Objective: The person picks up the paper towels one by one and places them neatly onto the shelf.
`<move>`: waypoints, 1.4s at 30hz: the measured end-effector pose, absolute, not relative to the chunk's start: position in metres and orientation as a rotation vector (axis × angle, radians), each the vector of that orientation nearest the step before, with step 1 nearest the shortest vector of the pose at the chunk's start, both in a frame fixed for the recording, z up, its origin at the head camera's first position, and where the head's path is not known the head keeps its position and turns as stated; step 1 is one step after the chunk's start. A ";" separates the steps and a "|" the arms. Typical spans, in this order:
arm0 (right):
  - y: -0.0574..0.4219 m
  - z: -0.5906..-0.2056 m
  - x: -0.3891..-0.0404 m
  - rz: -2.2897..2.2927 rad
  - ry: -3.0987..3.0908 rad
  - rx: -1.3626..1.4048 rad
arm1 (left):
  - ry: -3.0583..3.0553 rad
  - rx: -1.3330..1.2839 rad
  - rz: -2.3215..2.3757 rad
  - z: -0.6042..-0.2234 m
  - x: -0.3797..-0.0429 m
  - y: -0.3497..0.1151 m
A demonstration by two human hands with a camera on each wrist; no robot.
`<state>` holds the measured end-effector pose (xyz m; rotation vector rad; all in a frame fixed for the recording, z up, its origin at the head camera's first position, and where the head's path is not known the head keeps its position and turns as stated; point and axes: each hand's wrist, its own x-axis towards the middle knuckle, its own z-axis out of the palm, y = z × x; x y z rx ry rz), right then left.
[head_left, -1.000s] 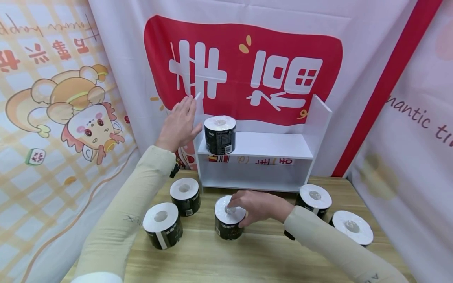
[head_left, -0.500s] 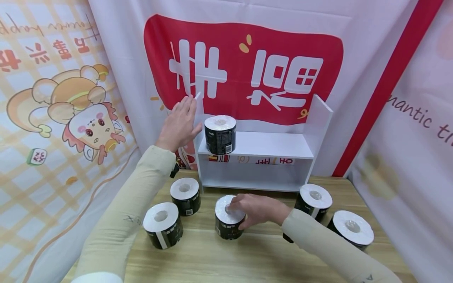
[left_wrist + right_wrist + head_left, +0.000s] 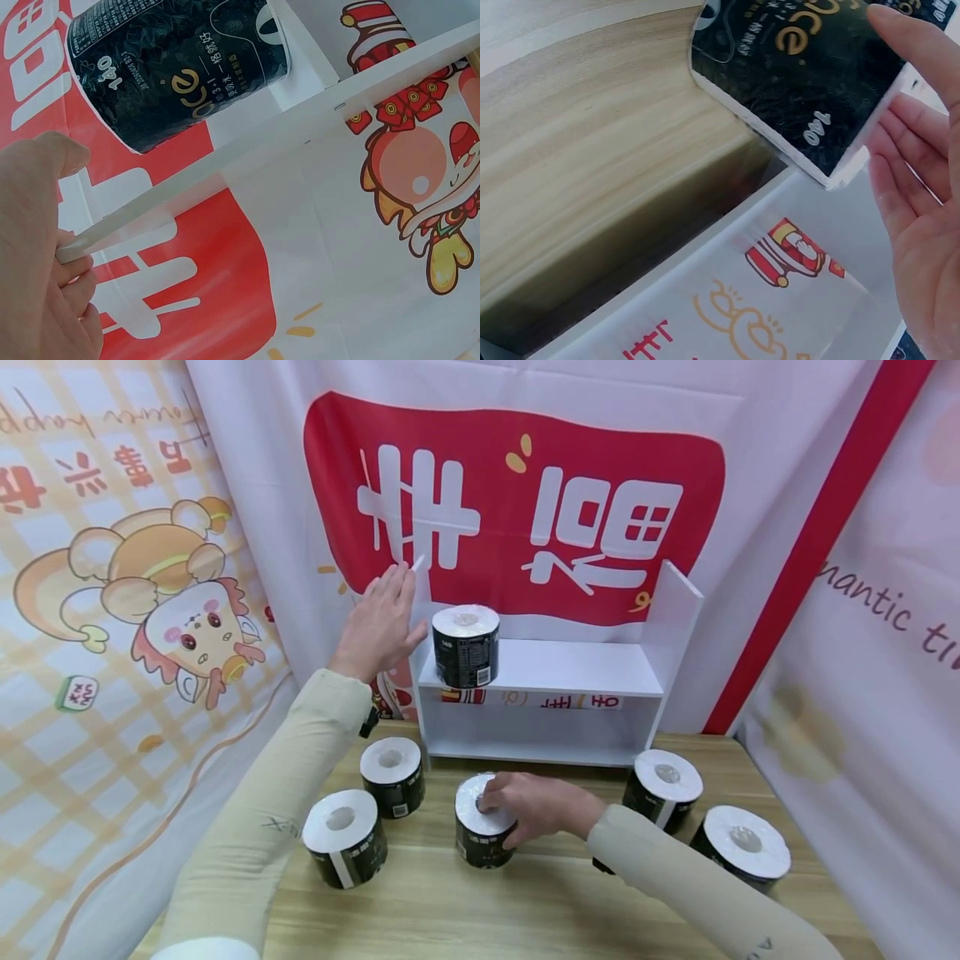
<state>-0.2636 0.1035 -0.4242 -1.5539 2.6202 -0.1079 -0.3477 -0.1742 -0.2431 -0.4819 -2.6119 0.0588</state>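
My right hand [image 3: 536, 806] grips a toilet roll [image 3: 474, 846] in black printed wrapping on the wooden table [image 3: 540, 902]. Its fingers are at the white top and core; in the right wrist view the thumb [image 3: 911, 41] lies against the wrapper [image 3: 795, 71]. My left hand [image 3: 378, 625] holds the top of the left side panel [image 3: 195, 161] of a white two-level shelf [image 3: 577, 667], with fingers [image 3: 79, 292] at its outer face and the thumb [image 3: 73, 152] apart on the inner side. Beside that thumb, another wrapped roll [image 3: 467, 652] stands upright on the upper board.
Two more toilet rolls stand on the table at the left, a rear one [image 3: 392, 781] and a front one [image 3: 345, 839]. At the right are a rear roll [image 3: 666, 781] and a front roll [image 3: 745, 847]. Printed cloth [image 3: 540, 385] hangs behind the shelf and along both sides.
My right hand's fingers have settled onto the core of the middle roll, and its forearm has shifted slightly left. The left hand and the rolls keep their places.
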 end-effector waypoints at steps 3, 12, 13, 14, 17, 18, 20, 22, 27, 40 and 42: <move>0.102 -0.428 -0.267 -0.092 2.621 -1.594 | -2.614 -0.483 0.062 -0.243 -0.348 -0.174; 0.097 -0.434 -0.273 -0.147 2.614 -1.707 | -2.614 -0.480 0.063 -0.242 -0.348 -0.172; 0.097 -0.434 -0.274 -0.150 2.607 -1.712 | -2.613 -0.481 0.063 -0.242 -0.349 -0.172; 0.097 -0.434 -0.274 -0.148 2.603 -1.715 | -2.611 -0.481 0.063 -0.242 -0.349 -0.172; 0.096 -0.433 -0.274 -0.144 2.590 -1.710 | -2.607 -0.481 0.062 -0.242 -0.350 -0.172; 0.095 -0.432 -0.275 -0.146 2.586 -1.706 | -2.605 -0.482 0.063 -0.242 -0.350 -0.172; 0.095 -0.432 -0.274 -0.147 2.581 -1.695 | -2.604 -0.482 0.063 -0.242 -0.350 -0.172; 0.095 -0.432 -0.275 -0.158 2.574 -1.693 | -2.605 -0.480 0.065 -0.243 -0.350 -0.172; 0.094 -0.431 -0.274 -0.176 2.557 -1.687 | -2.615 -0.472 0.059 -0.243 -0.349 -0.173; 0.093 -0.433 -0.277 -0.162 2.545 -1.708 | -2.619 -0.475 0.044 -0.244 -0.349 -0.174; 0.093 -0.433 -0.277 -0.160 2.546 -1.705 | -2.617 -0.476 0.043 -0.244 -0.350 -0.174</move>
